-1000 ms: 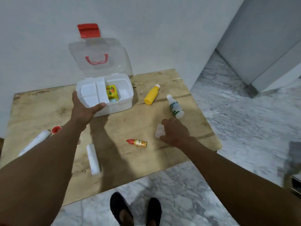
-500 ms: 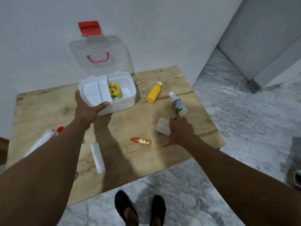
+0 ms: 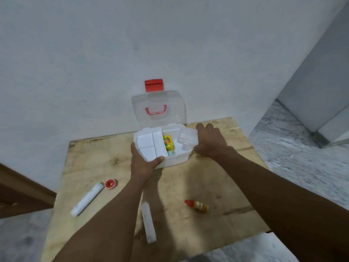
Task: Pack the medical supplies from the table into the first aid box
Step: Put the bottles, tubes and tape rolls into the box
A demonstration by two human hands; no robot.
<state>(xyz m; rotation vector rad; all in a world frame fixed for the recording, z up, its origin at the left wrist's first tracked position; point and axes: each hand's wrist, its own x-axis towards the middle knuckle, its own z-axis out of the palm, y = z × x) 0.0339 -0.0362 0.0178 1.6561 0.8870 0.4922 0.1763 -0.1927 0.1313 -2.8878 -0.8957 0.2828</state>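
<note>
Pale wall backs a plywood worktop (image 3: 217, 178) where the white first aid box (image 3: 175, 157) sits at the far edge, its clear lid (image 3: 158, 110) standing upright against the wall with a red latch (image 3: 154, 85) on top. The left hand (image 3: 144, 162) grips the box's near-left corner, thumb curled over the rim. The right hand (image 3: 209, 142) pinches a small clear packet (image 3: 188, 138) above the box's right compartment, beside a yellow carton (image 3: 168, 142) already inside. On the worktop nearer the person lie a red-capped dropper bottle (image 3: 197, 205) to the right, two white tubes (image 3: 86, 199) (image 3: 149, 223) and a small red tape roll (image 3: 110, 184) to the left.
</note>
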